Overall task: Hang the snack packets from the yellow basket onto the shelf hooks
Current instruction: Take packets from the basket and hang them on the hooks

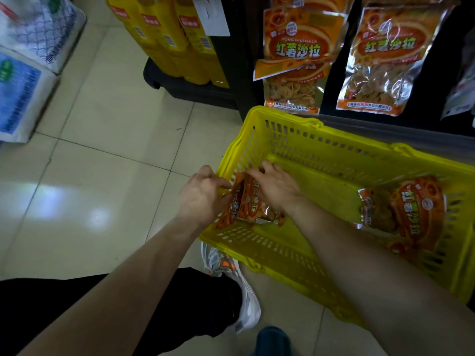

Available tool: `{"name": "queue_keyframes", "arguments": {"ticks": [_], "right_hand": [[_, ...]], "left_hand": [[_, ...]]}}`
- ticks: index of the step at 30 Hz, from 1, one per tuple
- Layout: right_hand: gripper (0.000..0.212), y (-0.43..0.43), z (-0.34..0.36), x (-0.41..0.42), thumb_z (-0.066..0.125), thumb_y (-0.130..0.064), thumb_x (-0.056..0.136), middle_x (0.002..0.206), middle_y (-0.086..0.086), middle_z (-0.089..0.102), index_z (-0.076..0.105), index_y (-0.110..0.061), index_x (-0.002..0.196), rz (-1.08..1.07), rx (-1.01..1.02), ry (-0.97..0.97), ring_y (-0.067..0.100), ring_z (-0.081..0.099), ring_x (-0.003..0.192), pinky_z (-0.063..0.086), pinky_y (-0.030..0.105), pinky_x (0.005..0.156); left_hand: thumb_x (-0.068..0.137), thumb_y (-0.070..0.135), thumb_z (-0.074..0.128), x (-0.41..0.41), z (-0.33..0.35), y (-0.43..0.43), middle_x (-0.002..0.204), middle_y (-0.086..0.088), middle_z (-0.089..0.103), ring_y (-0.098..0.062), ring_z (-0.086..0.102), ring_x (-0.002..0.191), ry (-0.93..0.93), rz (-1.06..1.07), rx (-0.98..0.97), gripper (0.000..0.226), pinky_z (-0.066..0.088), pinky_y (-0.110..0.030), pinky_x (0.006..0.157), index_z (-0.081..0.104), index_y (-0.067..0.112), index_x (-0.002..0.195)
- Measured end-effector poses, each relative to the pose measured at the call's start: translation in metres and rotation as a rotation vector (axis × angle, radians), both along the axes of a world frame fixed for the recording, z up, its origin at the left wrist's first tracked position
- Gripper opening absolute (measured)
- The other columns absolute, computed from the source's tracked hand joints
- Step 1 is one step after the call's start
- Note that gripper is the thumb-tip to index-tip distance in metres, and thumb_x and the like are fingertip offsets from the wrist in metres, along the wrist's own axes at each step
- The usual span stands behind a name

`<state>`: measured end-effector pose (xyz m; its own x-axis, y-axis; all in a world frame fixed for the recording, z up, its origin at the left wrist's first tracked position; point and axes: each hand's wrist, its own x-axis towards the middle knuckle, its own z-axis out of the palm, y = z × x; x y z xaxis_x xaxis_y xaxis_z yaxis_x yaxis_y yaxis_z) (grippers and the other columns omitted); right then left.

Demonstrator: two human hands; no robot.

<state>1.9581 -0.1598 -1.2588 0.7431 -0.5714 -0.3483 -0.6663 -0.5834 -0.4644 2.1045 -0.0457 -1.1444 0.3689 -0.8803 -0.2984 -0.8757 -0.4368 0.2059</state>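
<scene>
The yellow basket stands on the floor in front of the dark shelf. Orange snack packets stand on edge against its left wall. My left hand grips them from outside the rim, fingers curled over the edge. My right hand lies on top of the same packets, fingers closed around them. More orange packets lie flat at the basket's right end. Two columns of matching packets hang on the shelf above the basket.
Yellow bottles stand on a black base to the left of the shelf. White and blue sacks sit on the tiled floor at far left. My shoe is under the basket's near-left corner.
</scene>
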Motion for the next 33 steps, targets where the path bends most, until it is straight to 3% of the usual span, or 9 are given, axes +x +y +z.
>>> {"name": "queue_keyframes", "arguments": {"ticks": [7, 11, 14, 17, 21, 26, 29, 31, 33], "right_hand": [[0.032, -0.013, 0.002, -0.008, 0.059, -0.026, 0.093, 0.144, 0.003, 0.038, 0.058, -0.031, 0.125, 0.060, -0.186, 0.032, 0.028, 0.034, 0.133, 0.037, 0.043, 0.105], [0.055, -0.013, 0.006, -0.006, 0.069, -0.011, 0.085, 0.124, 0.006, 0.062, 0.043, -0.025, 0.132, 0.053, -0.036, -0.028, 0.026, 0.051, 0.122, 0.047, 0.039, 0.096], [0.072, -0.003, 0.004, 0.003, 0.073, -0.012, 0.084, 0.141, 0.007, 0.050, 0.037, -0.024, 0.145, 0.055, 0.017, -0.019, 0.028, 0.043, 0.132, 0.044, 0.042, 0.105], [0.079, 0.002, -0.005, 0.007, 0.078, -0.019, 0.082, 0.146, 0.007, 0.039, 0.032, -0.020, 0.146, -0.150, 0.118, -0.063, 0.030, 0.043, 0.134, 0.044, 0.044, 0.105], [0.103, 0.005, -0.023, 0.009, 0.083, -0.031, 0.078, 0.148, 0.014, 0.045, 0.014, -0.022, 0.154, -0.300, 0.398, -0.042, 0.035, 0.044, 0.135, 0.046, 0.047, 0.102], [0.104, 0.013, -0.044, 0.014, 0.079, -0.061, 0.070, 0.153, 0.013, 0.031, 0.029, -0.019, 0.151, -0.223, 0.284, 0.134, 0.036, 0.026, 0.140, 0.034, 0.050, 0.110], [0.112, 0.009, -0.053, 0.008, 0.073, -0.074, 0.067, 0.158, 0.010, 0.029, 0.025, -0.021, 0.154, -0.183, 0.273, 0.225, 0.035, 0.025, 0.145, 0.025, 0.056, 0.113], [0.100, 0.008, -0.057, 0.001, 0.073, -0.070, 0.071, 0.152, 0.009, 0.041, 0.033, -0.024, 0.150, -0.158, 0.208, 0.231, 0.033, 0.034, 0.141, 0.028, 0.055, 0.110], [0.067, 0.004, -0.058, -0.007, 0.073, -0.057, 0.079, 0.135, 0.005, 0.057, 0.050, -0.030, 0.135, -0.146, 0.171, 0.147, 0.030, 0.047, 0.130, 0.033, 0.047, 0.105]], "left_hand": [[0.086, 0.040, 0.071, -0.001, -0.006, 0.002, 0.102, 0.001, 0.045, -0.024, 0.059, 0.096, -0.004, -0.001, -0.007, 0.028, 0.052, -0.038, 0.080, 0.074, 0.030, 0.112], [0.085, 0.038, 0.073, 0.001, -0.008, 0.002, 0.097, 0.004, 0.041, -0.023, 0.060, 0.088, 0.020, 0.002, -0.028, 0.025, 0.051, -0.034, 0.074, 0.075, 0.030, 0.109], [0.085, 0.036, 0.074, 0.006, -0.009, 0.004, 0.096, 0.005, 0.041, -0.021, 0.058, 0.085, 0.048, 0.006, -0.036, 0.022, 0.048, -0.030, 0.073, 0.076, 0.031, 0.106], [0.084, 0.034, 0.074, 0.008, -0.010, 0.005, 0.095, 0.005, 0.041, -0.016, 0.053, 0.079, 0.072, 0.014, -0.045, 0.020, 0.046, -0.028, 0.071, 0.076, 0.033, 0.104], [0.082, 0.032, 0.076, 0.012, -0.013, 0.004, 0.091, 0.005, 0.040, -0.014, 0.050, 0.075, 0.102, 0.009, -0.076, 0.016, 0.048, -0.030, 0.072, 0.077, 0.033, 0.098], [0.080, 0.033, 0.077, 0.017, -0.016, 0.000, 0.083, 0.009, 0.038, -0.013, 0.050, 0.073, 0.132, 0.007, -0.084, 0.009, 0.043, -0.026, 0.071, 0.077, 0.035, 0.089], [0.079, 0.033, 0.079, 0.019, -0.020, -0.001, 0.079, 0.012, 0.036, -0.011, 0.049, 0.071, 0.136, 0.007, -0.110, 0.007, 0.039, -0.024, 0.068, 0.078, 0.035, 0.086], [0.079, 0.033, 0.080, 0.020, -0.023, -0.002, 0.076, 0.012, 0.036, -0.008, 0.045, 0.066, 0.141, 0.007, -0.128, 0.006, 0.037, -0.023, 0.066, 0.078, 0.035, 0.084], [0.078, 0.034, 0.081, 0.021, -0.025, -0.003, 0.075, 0.013, 0.036, -0.005, 0.043, 0.064, 0.146, 0.001, -0.145, 0.007, 0.036, -0.023, 0.064, 0.078, 0.036, 0.084]]}}
